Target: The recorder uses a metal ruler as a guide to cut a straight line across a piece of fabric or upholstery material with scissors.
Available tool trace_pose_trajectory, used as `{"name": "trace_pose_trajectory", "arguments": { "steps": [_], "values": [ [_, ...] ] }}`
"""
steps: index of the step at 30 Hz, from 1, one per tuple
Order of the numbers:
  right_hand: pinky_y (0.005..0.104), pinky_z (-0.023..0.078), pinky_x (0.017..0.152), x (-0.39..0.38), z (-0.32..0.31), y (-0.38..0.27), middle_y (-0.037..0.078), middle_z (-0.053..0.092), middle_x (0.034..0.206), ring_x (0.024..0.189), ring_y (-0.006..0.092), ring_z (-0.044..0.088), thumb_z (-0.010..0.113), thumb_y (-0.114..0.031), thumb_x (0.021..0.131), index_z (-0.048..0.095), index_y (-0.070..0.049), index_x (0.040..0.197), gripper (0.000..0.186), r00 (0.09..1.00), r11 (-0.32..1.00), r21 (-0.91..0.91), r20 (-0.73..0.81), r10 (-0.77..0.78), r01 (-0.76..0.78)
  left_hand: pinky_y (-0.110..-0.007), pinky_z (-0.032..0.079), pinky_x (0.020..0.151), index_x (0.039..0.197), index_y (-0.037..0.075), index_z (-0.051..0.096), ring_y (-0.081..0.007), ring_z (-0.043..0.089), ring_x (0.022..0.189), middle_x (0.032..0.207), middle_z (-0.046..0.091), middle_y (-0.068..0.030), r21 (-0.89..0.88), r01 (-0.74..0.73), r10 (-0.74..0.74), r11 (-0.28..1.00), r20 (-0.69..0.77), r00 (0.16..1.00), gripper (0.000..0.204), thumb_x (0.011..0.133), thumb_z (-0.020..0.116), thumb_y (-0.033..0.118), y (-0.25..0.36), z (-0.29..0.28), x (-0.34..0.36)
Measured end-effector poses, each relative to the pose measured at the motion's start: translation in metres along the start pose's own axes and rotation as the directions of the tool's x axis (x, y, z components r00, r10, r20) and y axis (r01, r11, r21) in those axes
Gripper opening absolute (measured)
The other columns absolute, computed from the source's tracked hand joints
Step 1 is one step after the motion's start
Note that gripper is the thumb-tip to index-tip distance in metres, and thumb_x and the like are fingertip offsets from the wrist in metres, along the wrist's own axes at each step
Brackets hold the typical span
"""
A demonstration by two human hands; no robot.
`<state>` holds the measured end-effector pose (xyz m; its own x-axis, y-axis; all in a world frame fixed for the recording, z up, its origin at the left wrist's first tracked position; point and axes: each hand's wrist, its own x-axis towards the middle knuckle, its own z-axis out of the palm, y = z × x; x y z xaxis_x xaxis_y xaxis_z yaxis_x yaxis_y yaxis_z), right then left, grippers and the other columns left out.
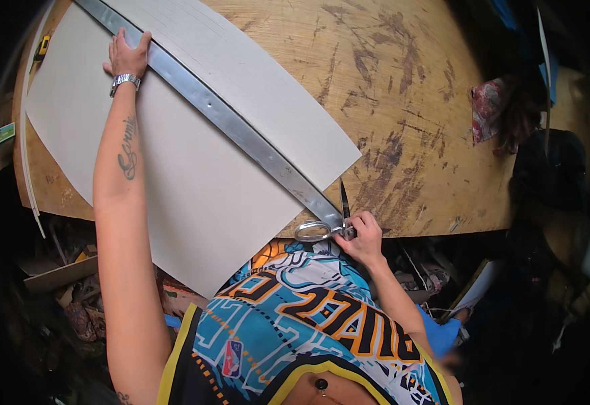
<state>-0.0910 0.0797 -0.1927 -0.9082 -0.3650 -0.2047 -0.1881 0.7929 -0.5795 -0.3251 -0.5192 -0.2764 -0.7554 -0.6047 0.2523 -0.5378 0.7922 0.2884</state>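
Observation:
A long metal straightedge (pixel 209 104) lies slantwise across a large pale sheet (pixel 193 175), from the far left down to the near middle. My left hand (pixel 127 55) rests on the sheet at the far left, fingers spread, with its fingertips on the straightedge. At the near table edge, my right hand (pixel 363 237) is closed on a pair of metal scissors (pixel 314 231). One scissor loop shows left of the fingers, and the dark blades point away from me, beside the straightedge's near end. The sheet's near corner hangs over the table edge against my shirt.
Under the sheet is a scuffed wooden table (pixel 409 121) with dark stains. A yellow and black tool (pixel 42 47) lies at the far left beside thin pale strips (pixel 26 135). Patterned red cloth (pixel 487 108) sits at the right. Cluttered items, partly dark, lie below the table edge.

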Motion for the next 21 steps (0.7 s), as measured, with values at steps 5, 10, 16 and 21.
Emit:
{"name": "trace_pose_trajectory", "arguments": {
  "steps": [5, 10, 16, 21],
  "values": [
    [0.0377, 0.051, 0.066, -0.0021, -0.0004, 0.0017, 0.009, 0.057, 0.082, 0.076, 0.0283, 0.061, 0.083, -0.017, 0.059, 0.062, -0.006, 0.078, 0.031, 1.000, 1.000, -0.009, -0.001, -0.015, 0.015, -0.062, 0.008, 0.111, 0.147, 0.015, 0.035, -0.0244, 0.027, 0.143, 0.154, 0.033, -0.0112, -0.009, 0.012, -0.012, 1.000, 0.010, 1.000, 0.093, 0.076, 0.054, 0.072, 0.0010, 0.0022, -0.0016],
    [0.0381, 0.050, 0.068, -0.0029, -0.0011, 0.0032, 0.008, 0.056, 0.083, 0.080, 0.0284, 0.059, 0.083, -0.016, 0.056, 0.062, -0.007, 0.079, 0.033, 1.000, 1.000, 0.001, 0.020, -0.007, 0.007, -0.062, 0.009, 0.111, 0.148, 0.015, 0.035, -0.0247, 0.026, 0.144, 0.154, 0.032, -0.0112, 0.005, 0.012, -0.013, 1.000, 0.037, 0.999, 0.095, 0.076, 0.053, 0.073, 0.0065, 0.0003, -0.0041],
    [0.0393, 0.048, 0.070, -0.0011, -0.0019, 0.0032, 0.008, 0.056, 0.084, 0.081, 0.0286, 0.058, 0.083, -0.015, 0.055, 0.062, -0.008, 0.079, 0.033, 1.000, 1.000, 0.004, 0.002, -0.027, 0.027, -0.063, 0.009, 0.110, 0.147, 0.015, 0.035, -0.0241, 0.028, 0.142, 0.152, 0.036, -0.0084, 0.025, 0.014, -0.014, 1.000, -0.003, 1.000, 0.094, 0.076, 0.054, 0.073, 0.0002, 0.0025, -0.0045],
    [0.0401, 0.046, 0.073, -0.0048, 0.0002, 0.0049, 0.008, 0.056, 0.084, 0.083, 0.0292, 0.057, 0.082, -0.014, 0.053, 0.062, -0.008, 0.079, 0.033, 0.998, 0.998, -0.009, 0.002, -0.060, 0.060, -0.063, 0.009, 0.110, 0.147, 0.014, 0.035, -0.0240, 0.029, 0.141, 0.151, 0.037, -0.0076, 0.001, 0.009, -0.009, 1.000, 0.005, 1.000, 0.094, 0.076, 0.054, 0.072, 0.0052, -0.0010, -0.0052]
  ]
}}
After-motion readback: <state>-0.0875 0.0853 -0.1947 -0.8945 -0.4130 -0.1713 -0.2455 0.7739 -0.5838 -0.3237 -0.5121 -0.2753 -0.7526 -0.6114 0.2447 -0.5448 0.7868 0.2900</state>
